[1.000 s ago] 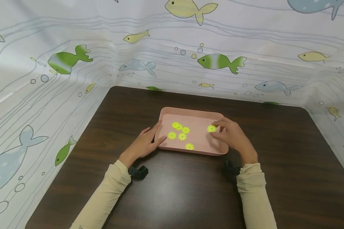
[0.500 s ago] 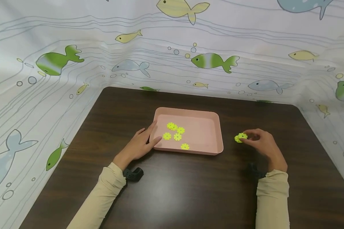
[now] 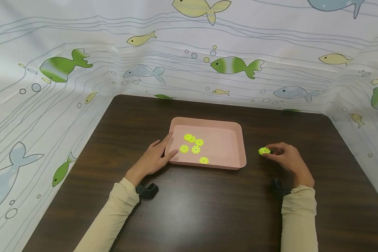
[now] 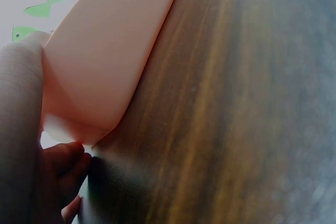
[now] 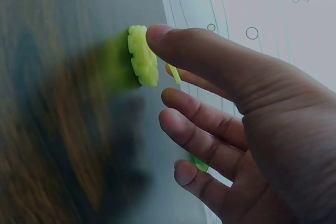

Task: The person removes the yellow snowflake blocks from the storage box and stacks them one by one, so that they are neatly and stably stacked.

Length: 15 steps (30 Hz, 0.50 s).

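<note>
I see left grip [image 3: 151,159], centre-left, loosely spread, touching pink tray's [image 3: 222,143] left end. Tray mid-frame, long axis sideways, six yellow discs [image 3: 184,149] inside, mostly left half. Right grip [image 3: 289,159], right of frame, nearest, pinches yellow disc [image 3: 264,151] left of it, low over counter [image 3: 189,210]; can't count any stacked there.

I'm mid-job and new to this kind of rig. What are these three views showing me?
There is no machine here, just a person's left hand and right hand. The head view comes from a camera worn on the head, looking forward and down; the other two come from a camera on each wrist. On the dark wood-grain table sits a pink tray with six yellow-green notched discs in it. The left hand rests against the tray's left end. The right hand pinches one more disc to the right of the tray; whether a second is under it, I can't tell.
</note>
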Each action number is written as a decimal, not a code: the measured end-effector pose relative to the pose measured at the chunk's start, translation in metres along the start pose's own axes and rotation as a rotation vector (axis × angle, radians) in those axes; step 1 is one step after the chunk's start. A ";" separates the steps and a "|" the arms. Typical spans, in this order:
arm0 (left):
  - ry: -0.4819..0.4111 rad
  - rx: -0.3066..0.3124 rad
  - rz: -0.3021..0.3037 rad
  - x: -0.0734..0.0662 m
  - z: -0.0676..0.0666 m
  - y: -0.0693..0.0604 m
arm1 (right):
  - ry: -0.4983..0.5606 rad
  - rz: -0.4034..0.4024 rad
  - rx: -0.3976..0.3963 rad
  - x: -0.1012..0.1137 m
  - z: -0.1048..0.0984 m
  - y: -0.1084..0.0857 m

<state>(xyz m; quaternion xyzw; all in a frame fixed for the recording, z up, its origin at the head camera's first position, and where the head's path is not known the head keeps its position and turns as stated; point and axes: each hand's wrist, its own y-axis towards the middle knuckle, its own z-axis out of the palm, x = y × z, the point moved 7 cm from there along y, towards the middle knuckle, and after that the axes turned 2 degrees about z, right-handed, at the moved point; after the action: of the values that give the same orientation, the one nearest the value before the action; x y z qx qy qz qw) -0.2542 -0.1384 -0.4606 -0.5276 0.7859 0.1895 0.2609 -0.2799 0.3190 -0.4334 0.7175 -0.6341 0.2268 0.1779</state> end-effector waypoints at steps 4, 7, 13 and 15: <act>0.001 0.003 -0.001 0.001 0.001 0.001 | -0.012 0.010 -0.006 -0.004 -0.002 -0.001; 0.002 0.005 -0.003 0.001 0.002 0.000 | -0.004 0.015 -0.004 -0.004 -0.001 -0.002; 0.003 -0.001 -0.002 0.001 0.000 0.000 | 0.009 0.034 -0.002 -0.003 0.001 -0.003; 0.002 -0.001 0.007 0.000 0.000 -0.001 | 0.013 0.048 0.002 -0.004 0.002 -0.002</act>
<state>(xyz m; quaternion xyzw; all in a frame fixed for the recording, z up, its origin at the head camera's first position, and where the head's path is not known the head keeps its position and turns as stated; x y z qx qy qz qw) -0.2538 -0.1387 -0.4606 -0.5253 0.7879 0.1902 0.2590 -0.2778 0.3215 -0.4368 0.7008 -0.6496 0.2365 0.1757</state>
